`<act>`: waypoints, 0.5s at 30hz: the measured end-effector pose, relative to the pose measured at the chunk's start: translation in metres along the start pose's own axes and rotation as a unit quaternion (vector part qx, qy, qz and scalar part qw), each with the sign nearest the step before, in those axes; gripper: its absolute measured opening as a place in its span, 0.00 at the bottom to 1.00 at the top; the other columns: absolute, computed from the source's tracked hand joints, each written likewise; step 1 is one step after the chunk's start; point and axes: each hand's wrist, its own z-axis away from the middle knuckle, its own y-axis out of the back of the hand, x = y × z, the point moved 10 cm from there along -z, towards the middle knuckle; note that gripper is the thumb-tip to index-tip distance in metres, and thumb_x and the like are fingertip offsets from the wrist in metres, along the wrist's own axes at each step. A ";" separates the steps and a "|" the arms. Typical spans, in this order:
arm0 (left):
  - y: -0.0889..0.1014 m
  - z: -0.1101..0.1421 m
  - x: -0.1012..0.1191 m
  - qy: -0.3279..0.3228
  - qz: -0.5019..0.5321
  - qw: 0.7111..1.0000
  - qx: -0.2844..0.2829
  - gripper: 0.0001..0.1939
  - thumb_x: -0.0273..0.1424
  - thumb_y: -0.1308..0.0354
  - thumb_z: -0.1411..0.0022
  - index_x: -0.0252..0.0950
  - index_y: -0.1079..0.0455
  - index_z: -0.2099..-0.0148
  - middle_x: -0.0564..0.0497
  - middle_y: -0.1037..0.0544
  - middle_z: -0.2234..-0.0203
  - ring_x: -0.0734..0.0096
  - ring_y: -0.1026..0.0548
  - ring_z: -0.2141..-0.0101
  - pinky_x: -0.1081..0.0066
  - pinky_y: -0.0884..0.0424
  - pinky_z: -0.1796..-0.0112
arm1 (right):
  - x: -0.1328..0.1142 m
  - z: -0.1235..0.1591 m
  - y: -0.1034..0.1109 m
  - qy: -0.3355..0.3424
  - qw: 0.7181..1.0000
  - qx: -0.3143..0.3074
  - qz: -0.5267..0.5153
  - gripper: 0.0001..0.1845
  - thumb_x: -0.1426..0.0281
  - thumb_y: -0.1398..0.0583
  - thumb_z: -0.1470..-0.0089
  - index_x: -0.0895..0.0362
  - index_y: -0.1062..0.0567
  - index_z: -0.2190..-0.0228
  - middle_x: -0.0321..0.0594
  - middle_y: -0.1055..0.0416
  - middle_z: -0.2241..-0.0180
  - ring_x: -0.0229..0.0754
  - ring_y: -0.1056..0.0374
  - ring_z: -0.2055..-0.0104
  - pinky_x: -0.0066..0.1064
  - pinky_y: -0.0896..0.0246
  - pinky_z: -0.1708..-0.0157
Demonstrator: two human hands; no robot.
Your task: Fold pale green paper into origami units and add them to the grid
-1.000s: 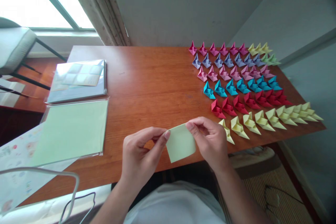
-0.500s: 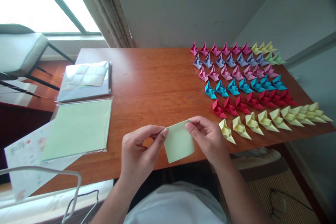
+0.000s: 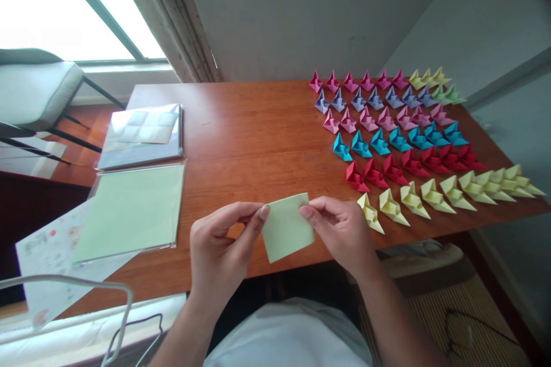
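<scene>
A square of light green paper [image 3: 287, 229] is held up between both hands over the table's near edge. My left hand [image 3: 228, 241] pinches its upper left corner between thumb and forefinger. On the opposite side, my right hand [image 3: 342, 229] grips the paper near the upper right corner, thumb in front. The fingers behind the sheet are partly hidden. To the right of my right hand, a row of pale yellow folded paper boats [image 3: 413, 199] runs along the table's near side.
Behind the yellow row stand rows of red [image 3: 394, 169], blue [image 3: 380, 142], pink [image 3: 369, 118] and purple paper boats [image 3: 359, 100]. At left lie a pack of green paper [image 3: 131, 206], a shiny pack [image 3: 142, 152] and a printed sheet [image 3: 47, 264] on the wooden table [image 3: 245, 143].
Both hands have shifted slightly left with the green paper. My right hand's grip has slid down a little from the upper right corner, which now shows.
</scene>
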 end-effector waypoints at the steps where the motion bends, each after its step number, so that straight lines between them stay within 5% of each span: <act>1: 0.002 0.000 -0.001 0.011 0.007 1.000 0.011 0.05 0.30 0.33 0.41 0.38 0.21 0.70 0.56 0.20 0.77 0.75 0.25 0.76 0.77 0.30 0.72 | 0.001 0.000 -0.002 -0.006 1.000 -0.013 -0.010 0.13 0.61 0.37 0.40 0.58 0.21 0.71 0.34 0.24 0.76 0.36 0.30 0.74 0.24 0.39 0.73; 15: 0.012 0.000 -0.016 0.063 0.040 0.996 0.057 0.04 0.32 0.31 0.44 0.38 0.20 0.70 0.55 0.19 0.77 0.73 0.24 0.75 0.76 0.29 0.71 | 0.007 0.000 -0.014 0.002 0.999 -0.035 -0.003 0.13 0.61 0.38 0.38 0.56 0.23 0.71 0.36 0.24 0.75 0.38 0.26 0.73 0.24 0.34 0.74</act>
